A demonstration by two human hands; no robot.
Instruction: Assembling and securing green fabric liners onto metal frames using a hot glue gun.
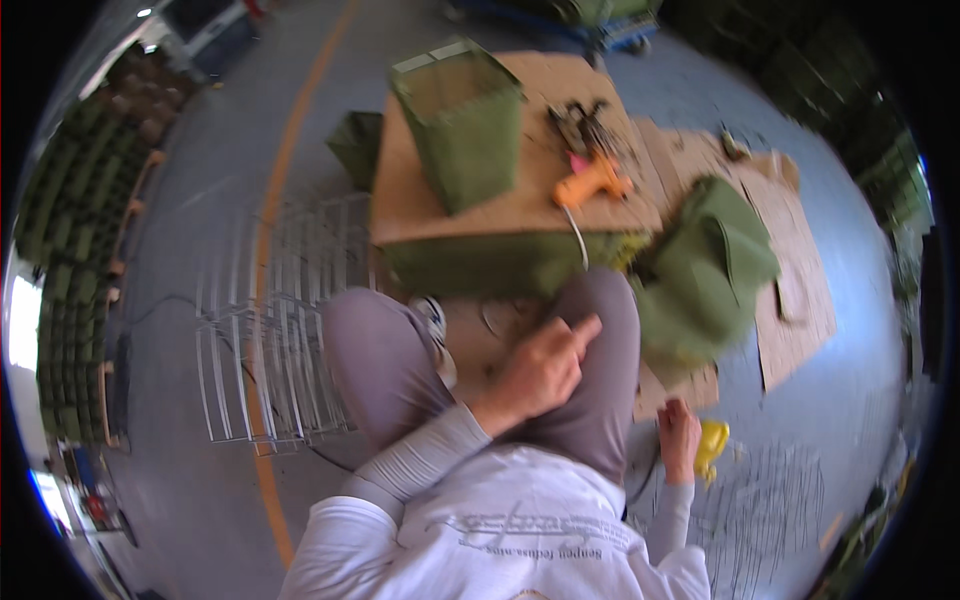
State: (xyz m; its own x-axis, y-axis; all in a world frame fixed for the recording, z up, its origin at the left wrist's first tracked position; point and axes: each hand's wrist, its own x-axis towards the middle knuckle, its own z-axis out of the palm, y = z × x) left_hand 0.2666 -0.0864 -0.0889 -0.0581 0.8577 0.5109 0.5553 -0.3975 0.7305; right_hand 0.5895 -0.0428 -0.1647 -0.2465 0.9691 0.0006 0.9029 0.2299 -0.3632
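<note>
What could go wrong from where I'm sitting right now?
The white cord from the orange plastic gun-shaped tool hangs over the near edge of the brown cardboard-covered surface, close to your right knee; shifting that leg might drag the tool. The silver wire frames on the grey floor are beside your left leg, so swinging it outward could snag them. Your right hand is close to a yellow object, too blurred to identify, and might knock it.

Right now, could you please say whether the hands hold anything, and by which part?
Nothing shows in the left hand; for the right hand, I cannot tell.
</note>
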